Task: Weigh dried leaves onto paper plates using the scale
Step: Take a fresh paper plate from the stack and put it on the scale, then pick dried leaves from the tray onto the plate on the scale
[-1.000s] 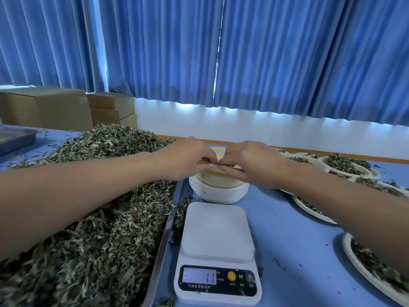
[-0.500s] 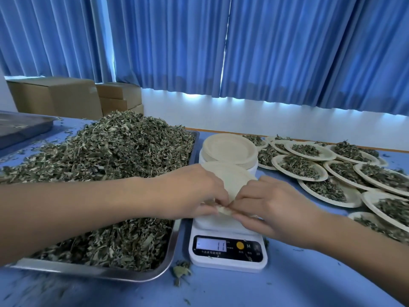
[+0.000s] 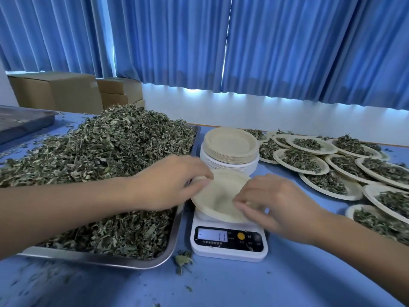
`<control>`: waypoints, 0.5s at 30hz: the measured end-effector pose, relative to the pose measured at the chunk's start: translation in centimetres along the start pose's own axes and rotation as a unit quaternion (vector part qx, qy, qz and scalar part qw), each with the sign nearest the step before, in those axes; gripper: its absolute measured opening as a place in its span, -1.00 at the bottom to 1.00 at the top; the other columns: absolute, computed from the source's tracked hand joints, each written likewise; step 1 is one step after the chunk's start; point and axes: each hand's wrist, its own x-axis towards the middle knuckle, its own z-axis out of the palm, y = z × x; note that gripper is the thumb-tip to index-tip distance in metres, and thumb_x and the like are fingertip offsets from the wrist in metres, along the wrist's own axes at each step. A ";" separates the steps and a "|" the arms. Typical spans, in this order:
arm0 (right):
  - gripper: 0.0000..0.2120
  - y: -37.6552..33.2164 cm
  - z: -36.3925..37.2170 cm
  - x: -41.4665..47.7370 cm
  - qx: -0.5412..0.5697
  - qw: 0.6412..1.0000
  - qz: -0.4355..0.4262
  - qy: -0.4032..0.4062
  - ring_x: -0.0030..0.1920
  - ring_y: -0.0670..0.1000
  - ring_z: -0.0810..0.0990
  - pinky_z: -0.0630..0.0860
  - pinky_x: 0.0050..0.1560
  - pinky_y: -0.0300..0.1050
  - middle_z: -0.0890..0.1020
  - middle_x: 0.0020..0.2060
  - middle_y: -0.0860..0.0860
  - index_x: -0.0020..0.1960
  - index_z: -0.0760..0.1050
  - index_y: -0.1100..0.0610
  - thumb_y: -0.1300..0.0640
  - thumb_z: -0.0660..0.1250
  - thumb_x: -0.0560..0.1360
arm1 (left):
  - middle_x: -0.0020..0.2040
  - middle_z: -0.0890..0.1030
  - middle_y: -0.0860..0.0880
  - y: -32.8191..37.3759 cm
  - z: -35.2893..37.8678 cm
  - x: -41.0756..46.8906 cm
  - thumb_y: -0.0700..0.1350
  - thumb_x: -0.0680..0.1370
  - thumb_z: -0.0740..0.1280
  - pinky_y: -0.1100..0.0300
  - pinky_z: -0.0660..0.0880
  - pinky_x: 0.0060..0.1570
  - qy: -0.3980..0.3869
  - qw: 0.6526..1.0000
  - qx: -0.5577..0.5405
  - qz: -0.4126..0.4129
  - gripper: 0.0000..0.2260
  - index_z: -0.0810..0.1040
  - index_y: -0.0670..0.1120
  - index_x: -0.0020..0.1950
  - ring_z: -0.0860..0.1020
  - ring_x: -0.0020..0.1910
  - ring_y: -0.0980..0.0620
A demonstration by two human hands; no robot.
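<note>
Beige round paper plate [image 3: 218,196] over white digital scale [image 3: 229,241], frame centre; left hand [image 3: 168,182] and right hand [image 3: 276,204] pinch its rim.

Blue table [image 3: 221,284] bears tray [image 3: 99,260], scale [image 3: 230,241], paper plates [image 3: 230,144] (some filled).

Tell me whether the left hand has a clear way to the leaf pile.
Probably yes: the left hand sits right beside the leaf pile, nothing between, though it pinches the empty plate.

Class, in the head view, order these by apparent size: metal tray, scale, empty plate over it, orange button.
Largest: metal tray
Then scale and empty plate, too alike to rank, the plate hiding part of the scale
Smallest: orange button
</note>
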 end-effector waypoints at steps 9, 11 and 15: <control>-0.75 8.9 2.7 -0.4 0.229 0.835 0.446 0.227 -0.34 -0.04 0.63 0.53 -0.28 -0.13 0.70 -0.33 0.00 -0.22 0.66 0.09 0.13 0.31 0.59 | 0.46 0.32 -0.16 -5.7 1.8 -0.4 0.07 0.67 0.15 -0.11 0.46 0.29 -0.127 0.943 0.002 -0.307 -0.53 0.19 0.05 0.57 0.49 0.31 -0.20; -0.75 10.6 3.8 -0.8 0.254 0.790 0.510 0.225 -0.44 -0.11 0.59 0.46 -0.45 -0.24 0.70 -0.36 0.01 -0.22 0.67 0.11 0.13 0.31 0.59 | 0.38 0.38 -0.17 -5.8 2.7 -1.1 0.08 0.68 0.11 -0.09 0.46 0.29 -0.168 0.941 0.012 -0.293 -0.56 0.24 0.01 0.55 0.49 0.29 -0.20; -0.72 11.6 6.1 -1.4 0.270 0.764 0.553 0.191 -0.48 -0.11 0.56 0.46 -0.43 -0.22 0.70 -0.37 0.01 -0.23 0.67 0.14 0.12 0.32 0.60 | 0.10 0.46 -0.05 -5.2 4.1 -2.2 0.06 0.67 0.10 -0.07 0.49 0.15 -0.144 0.952 0.110 -0.245 -0.71 0.35 -0.01 0.35 0.44 0.09 -0.08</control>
